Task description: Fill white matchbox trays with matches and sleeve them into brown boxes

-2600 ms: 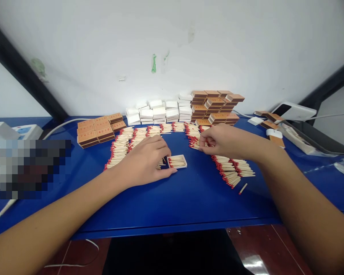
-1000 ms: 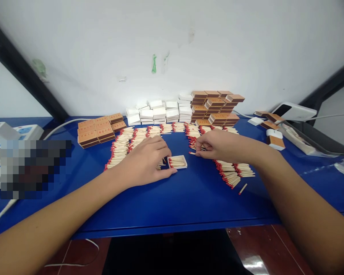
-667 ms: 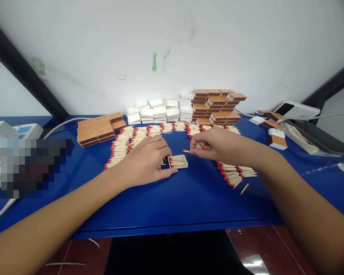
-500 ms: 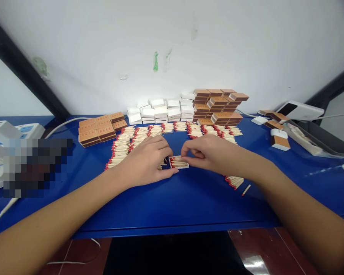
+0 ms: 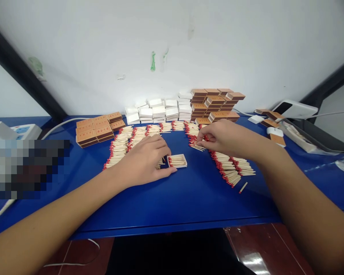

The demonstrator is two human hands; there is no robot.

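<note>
A white matchbox tray (image 5: 177, 161) with red-headed matches in it lies on the blue table, its long side facing me. My left hand (image 5: 150, 158) holds the tray's left end between thumb and fingers. To the right, my right hand (image 5: 218, 137) is over the matches (image 5: 193, 137) right of the middle, thumb and index finger drawn together at their edge; whether a match is between them is too small to tell. Rows of matches (image 5: 120, 147) curve around both hands. One loose match (image 5: 243, 187) lies at the right.
Against the wall stand stacked white trays (image 5: 159, 112) and brown matchbox sleeves (image 5: 215, 105). More brown boxes (image 5: 94, 130) sit at the left. A power strip (image 5: 25, 133) is far left; a white device (image 5: 295, 110) and a dark case (image 5: 326, 137) are at the right.
My right hand has left the tray and moved right and up to the matches. My left hand stays at the tray. The view has shifted slightly.
</note>
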